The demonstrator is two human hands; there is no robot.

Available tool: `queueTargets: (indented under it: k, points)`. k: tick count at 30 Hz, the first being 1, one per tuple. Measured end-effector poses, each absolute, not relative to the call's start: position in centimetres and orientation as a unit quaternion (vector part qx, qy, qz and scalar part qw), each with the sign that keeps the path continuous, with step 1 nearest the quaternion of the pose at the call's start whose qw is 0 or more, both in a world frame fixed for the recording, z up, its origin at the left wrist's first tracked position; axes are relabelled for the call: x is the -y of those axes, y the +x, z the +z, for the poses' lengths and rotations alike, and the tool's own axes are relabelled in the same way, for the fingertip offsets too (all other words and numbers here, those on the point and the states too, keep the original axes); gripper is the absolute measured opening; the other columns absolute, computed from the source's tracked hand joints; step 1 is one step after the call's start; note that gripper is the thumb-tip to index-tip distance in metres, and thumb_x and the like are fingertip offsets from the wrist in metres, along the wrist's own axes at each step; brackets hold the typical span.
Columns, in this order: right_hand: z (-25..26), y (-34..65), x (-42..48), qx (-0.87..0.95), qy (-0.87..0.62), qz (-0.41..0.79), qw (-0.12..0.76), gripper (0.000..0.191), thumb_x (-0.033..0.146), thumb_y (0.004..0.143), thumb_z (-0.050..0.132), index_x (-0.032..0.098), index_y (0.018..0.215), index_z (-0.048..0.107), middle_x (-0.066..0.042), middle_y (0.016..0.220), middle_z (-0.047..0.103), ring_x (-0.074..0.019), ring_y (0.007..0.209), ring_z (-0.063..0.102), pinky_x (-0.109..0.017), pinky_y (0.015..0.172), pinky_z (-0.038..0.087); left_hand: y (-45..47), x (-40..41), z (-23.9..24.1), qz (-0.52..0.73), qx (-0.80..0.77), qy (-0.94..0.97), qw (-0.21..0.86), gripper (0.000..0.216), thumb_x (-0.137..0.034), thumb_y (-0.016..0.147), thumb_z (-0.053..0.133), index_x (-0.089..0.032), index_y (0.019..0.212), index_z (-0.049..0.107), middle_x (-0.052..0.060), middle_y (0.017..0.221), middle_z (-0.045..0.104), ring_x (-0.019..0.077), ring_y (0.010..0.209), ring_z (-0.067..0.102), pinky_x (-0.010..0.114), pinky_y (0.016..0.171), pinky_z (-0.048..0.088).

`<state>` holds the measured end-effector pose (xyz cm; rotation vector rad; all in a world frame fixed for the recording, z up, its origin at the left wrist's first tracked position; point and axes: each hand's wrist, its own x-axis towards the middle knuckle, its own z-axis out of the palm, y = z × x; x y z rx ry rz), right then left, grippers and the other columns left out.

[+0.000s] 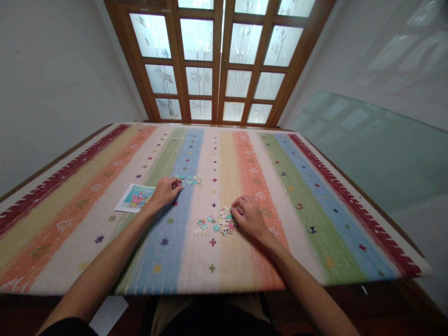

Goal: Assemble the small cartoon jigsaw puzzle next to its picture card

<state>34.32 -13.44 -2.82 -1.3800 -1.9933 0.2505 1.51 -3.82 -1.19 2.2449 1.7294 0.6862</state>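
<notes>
My left hand is closed, fingertips pinched at the left edge of a small spread of teal and yellow jigsaw puzzle pieces. Whatever may be between those fingertips is too small to tell. Closer to me, a denser pile of jigsaw puzzle pieces lies partly overlapped, some showing pale backs, others teal or pink. At its right edge my right hand curls its fingers around a pink puzzle piece. A picture card with a pink cartoon figure lies flat, partly hidden behind my left hand and wrist.
A striped, patterned cloth covers the table, its near edge close to my body. Wooden doors with frosted panes stand beyond the far edge. A pale glass panel leans along the right wall. A white sheet shows below the table.
</notes>
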Motion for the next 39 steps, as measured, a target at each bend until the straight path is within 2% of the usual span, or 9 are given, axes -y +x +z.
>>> queueTargets:
  k: [5, 9, 12, 15, 19, 22, 28, 33, 39]
  points:
    - [-2.6, 34.2, 13.6, 0.755, -0.522, 0.102, 0.383, 0.011, 0.019, 0.091, 0.055, 0.022, 0.081, 0.058, -0.006, 0.085, 0.066, -0.0246, 0.087, 0.057, -0.04, 0.081, 0.04, 1.7, 3.7, -1.8, 0.239, -0.589, 0.767, 0.085, 0.015, -0.03, 0.083, 0.063, -0.02, 0.089, 0.072, 0.01, 0.09, 0.073, 0.0318, 0.099, 0.064, 0.047, 0.097, 0.048]
    - [-2.2, 33.9, 13.8, 0.741, -0.505, 0.134, 0.421, 0.013, 0.024, 0.096, 0.052, 0.022, 0.084, 0.058, -0.006, 0.087, 0.066, -0.0241, 0.088, 0.057, -0.039, 0.082, 0.043, 2.7, 4.6, -1.4, 0.267, -0.566, 0.778, 0.062, 0.016, -0.029, 0.087, 0.06, -0.019, 0.095, 0.07, 0.01, 0.094, 0.068, 0.0302, 0.101, 0.061, 0.046, 0.097, 0.049]
    - [-1.8, 33.7, 14.0, 0.738, -0.487, 0.186, 0.428, 0.015, 0.027, 0.098, 0.052, 0.023, 0.086, 0.058, -0.006, 0.088, 0.066, -0.0231, 0.087, 0.058, -0.037, 0.08, 0.046, 4.8, 6.4, -0.7, 0.277, -0.481, 0.825, 0.106, 0.017, -0.03, 0.092, 0.061, -0.02, 0.104, 0.068, 0.007, 0.095, 0.067, 0.0254, 0.097, 0.062, 0.042, 0.094, 0.05]
    - [-1.3, 33.5, 14.3, 0.739, -0.477, 0.227, 0.418, 0.015, 0.029, 0.098, 0.053, 0.022, 0.088, 0.061, -0.006, 0.087, 0.066, -0.0217, 0.083, 0.059, -0.036, 0.076, 0.047, 7.9, 8.7, -0.1, 0.276, -0.371, 0.871, 0.164, 0.02, -0.034, 0.096, 0.063, -0.02, 0.109, 0.067, 0.008, 0.102, 0.067, 0.0239, 0.098, 0.062, 0.04, 0.09, 0.05]
    - [-1.1, 33.3, 14.4, 0.745, -0.462, 0.248, 0.413, 0.015, 0.029, 0.097, 0.055, 0.022, 0.087, 0.063, -0.005, 0.086, 0.066, -0.0208, 0.079, 0.058, -0.035, 0.073, 0.048, 11.3, 10.7, 0.2, 0.279, -0.298, 0.889, 0.209, 0.018, -0.033, 0.101, 0.057, -0.019, 0.102, 0.067, 0.008, 0.097, 0.066, 0.0221, 0.094, 0.061, 0.037, 0.085, 0.05]
    - [-1.0, 33.2, 14.5, 0.744, -0.457, 0.257, 0.414, 0.015, 0.03, 0.097, 0.056, 0.022, 0.086, 0.063, -0.005, 0.084, 0.065, -0.0201, 0.077, 0.057, -0.034, 0.072, 0.048, 12.2, 10.9, 0.3, 0.268, -0.298, 0.891, 0.213, 0.019, -0.027, 0.102, 0.052, -0.018, 0.093, 0.066, 0.008, 0.092, 0.066, 0.0212, 0.09, 0.061, 0.035, 0.083, 0.049]
    - [-1.1, 33.0, 14.5, 0.743, -0.441, 0.269, 0.426, 0.013, 0.028, 0.097, 0.057, 0.021, 0.087, 0.062, -0.004, 0.083, 0.064, -0.0187, 0.074, 0.056, -0.033, 0.07, 0.046, 11.8, 10.6, 0.3, 0.269, -0.316, 0.878, 0.239, 0.016, -0.033, 0.098, 0.06, -0.018, 0.095, 0.064, 0.006, 0.088, 0.066, 0.0198, 0.083, 0.061, 0.034, 0.078, 0.049]
    - [-1.6, 32.8, 14.4, 0.756, -0.442, 0.259, 0.408, 0.014, 0.029, 0.098, 0.056, 0.022, 0.088, 0.063, -0.005, 0.086, 0.066, -0.0206, 0.079, 0.058, -0.035, 0.075, 0.048, 11.3, 10.6, -0.2, 0.242, -0.311, 0.885, 0.249, 0.012, -0.026, 0.098, 0.057, -0.018, 0.092, 0.064, 0.005, 0.087, 0.066, 0.0187, 0.082, 0.061, 0.033, 0.078, 0.049]
    - [-3.1, 33.4, 13.7, 0.784, -0.487, 0.143, 0.357, 0.015, 0.025, 0.097, 0.058, 0.019, 0.103, 0.07, -0.011, 0.102, 0.069, -0.0279, 0.099, 0.058, -0.045, 0.091, 0.048, 8.1, 8.4, -0.6, 0.245, -0.371, 0.885, 0.142, 0.017, -0.024, 0.1, 0.051, -0.019, 0.091, 0.064, 0.007, 0.089, 0.065, 0.022, 0.088, 0.06, 0.037, 0.083, 0.049]
